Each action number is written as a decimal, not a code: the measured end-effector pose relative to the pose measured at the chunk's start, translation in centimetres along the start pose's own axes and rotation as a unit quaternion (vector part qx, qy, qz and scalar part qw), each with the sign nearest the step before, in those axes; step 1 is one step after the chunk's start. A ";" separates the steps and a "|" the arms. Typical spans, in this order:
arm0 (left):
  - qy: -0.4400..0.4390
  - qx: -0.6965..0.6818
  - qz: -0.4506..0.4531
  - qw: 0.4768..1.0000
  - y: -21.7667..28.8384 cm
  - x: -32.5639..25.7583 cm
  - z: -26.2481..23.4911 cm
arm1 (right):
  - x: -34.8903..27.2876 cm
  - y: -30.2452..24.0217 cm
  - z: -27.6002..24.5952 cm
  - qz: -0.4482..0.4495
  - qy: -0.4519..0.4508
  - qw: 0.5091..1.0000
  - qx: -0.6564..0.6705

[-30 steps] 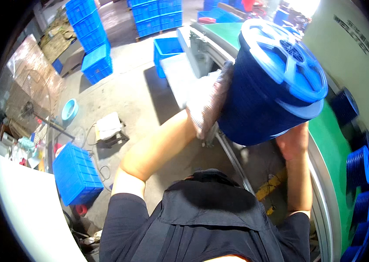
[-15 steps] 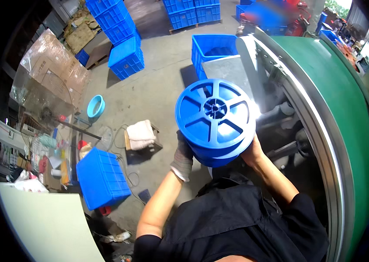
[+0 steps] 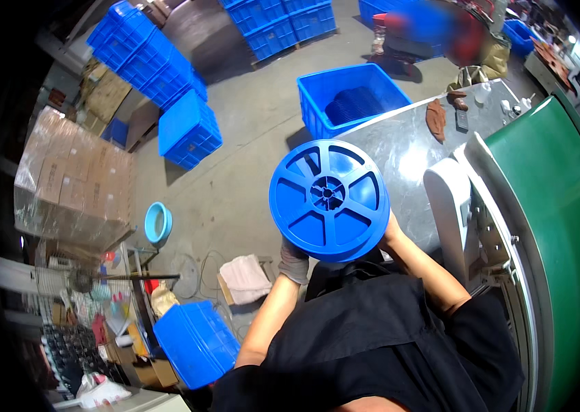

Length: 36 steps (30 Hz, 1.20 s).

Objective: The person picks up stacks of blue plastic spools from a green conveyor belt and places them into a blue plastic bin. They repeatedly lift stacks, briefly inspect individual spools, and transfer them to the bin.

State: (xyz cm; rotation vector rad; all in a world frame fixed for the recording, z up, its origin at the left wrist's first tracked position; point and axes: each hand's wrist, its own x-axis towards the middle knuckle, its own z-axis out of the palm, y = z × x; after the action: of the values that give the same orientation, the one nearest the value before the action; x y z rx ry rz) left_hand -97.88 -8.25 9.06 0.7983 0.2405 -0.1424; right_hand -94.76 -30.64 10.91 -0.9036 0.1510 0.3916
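In front of my body I carry a stack of blue plastic reels (image 3: 290,195), the top one facing up with its spoked flange and round hub. My left hand (image 3: 294,261), in a grey glove, grips the stack's lower left side; its fingers are mostly hidden. Bare, my right hand (image 3: 391,232) holds the right side, with its fingertips out of sight behind the reels. Just beyond the stack stands an open blue crate (image 3: 319,110), which has dark blue ridged round pieces (image 3: 354,106) inside.
A grey metal table (image 3: 400,199) lies to the right, bearing a brown cloth (image 3: 435,120). Past it runs a green conveyor belt (image 3: 551,226). On the left are stacked blue crates (image 3: 190,130), a light blue basin (image 3: 158,222), a stool with a towel (image 3: 245,278) and wrapped cartons (image 3: 74,182).
The view has shifted forward along the conveyor, bringing the metal table and the open crate fully into sight. Both hands still hold the reels, which sit slightly lower and further left in view.
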 end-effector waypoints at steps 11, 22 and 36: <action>-0.079 0.003 -0.240 0.967 1.3 25.8 4.4 | 16.0 -3.3 -5.5 -0.136 0.198 0.959 0.150; -0.322 0.262 -0.179 0.892 -7.3 48.3 7.0 | 26.6 -3.5 -13.0 -0.184 0.342 0.865 0.318; -0.261 0.306 -0.234 0.885 -19.9 60.8 8.1 | 37.8 -2.2 -28.7 -0.169 0.403 0.872 0.223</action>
State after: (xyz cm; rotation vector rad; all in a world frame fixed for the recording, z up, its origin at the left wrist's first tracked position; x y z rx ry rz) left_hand -42.40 -30.00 -15.46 1.2838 -0.1451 -0.9160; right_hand -58.08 -44.38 -16.01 -0.5656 0.8080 -0.3665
